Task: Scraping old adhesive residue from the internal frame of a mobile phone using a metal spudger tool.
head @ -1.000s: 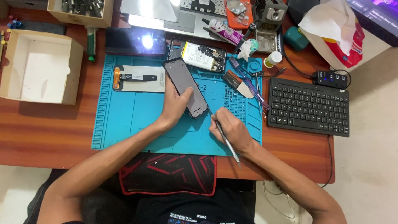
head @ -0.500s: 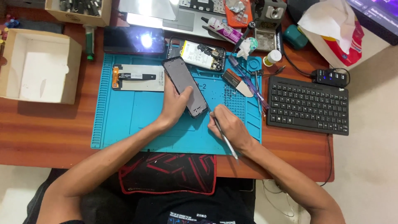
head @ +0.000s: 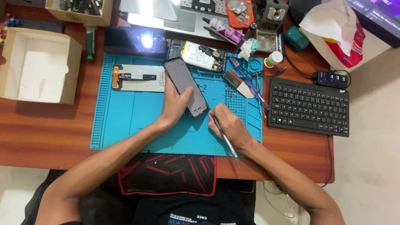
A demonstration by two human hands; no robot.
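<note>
Left hand (head: 177, 104) clamped round the dark phone (head: 186, 87), tilted diag. on the blue mat (head: 125, 121), mid-bench. Right hand (head: 231, 127) just beside the phone's lower end, grip closed on a thin metal tool (head: 225, 137), tip near phone's corner. Opened phone body (head: 200, 54) lies behind; black keyboard (head: 308, 106) off to the right.

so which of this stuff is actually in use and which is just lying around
In use:
left hand holding the dark phone
right hand holding a thin metal tool
blue mat

Lying about:
keyboard
white box
glue tube
</note>
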